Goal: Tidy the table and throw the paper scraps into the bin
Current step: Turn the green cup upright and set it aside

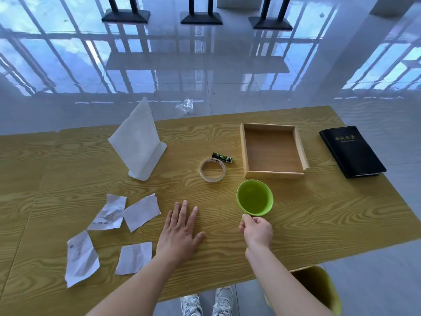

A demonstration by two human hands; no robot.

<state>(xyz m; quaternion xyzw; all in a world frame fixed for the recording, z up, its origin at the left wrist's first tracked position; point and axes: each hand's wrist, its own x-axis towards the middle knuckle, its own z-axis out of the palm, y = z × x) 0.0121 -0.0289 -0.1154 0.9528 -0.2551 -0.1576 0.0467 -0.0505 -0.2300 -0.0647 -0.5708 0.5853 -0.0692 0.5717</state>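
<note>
The black notebook (352,151) carries gold lettering, too small to read. Four paper scraps (109,214) with faint handwriting lie on the desk (319,213) at left, near the flat, open left hand (180,233). The right hand (257,231) pinches the green cup (254,198) handle. The yellow-green bin (319,290) stands below the desk's near edge.

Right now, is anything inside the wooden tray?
No, the wooden tray holds nothing; only its bare brown floor shows.
</note>
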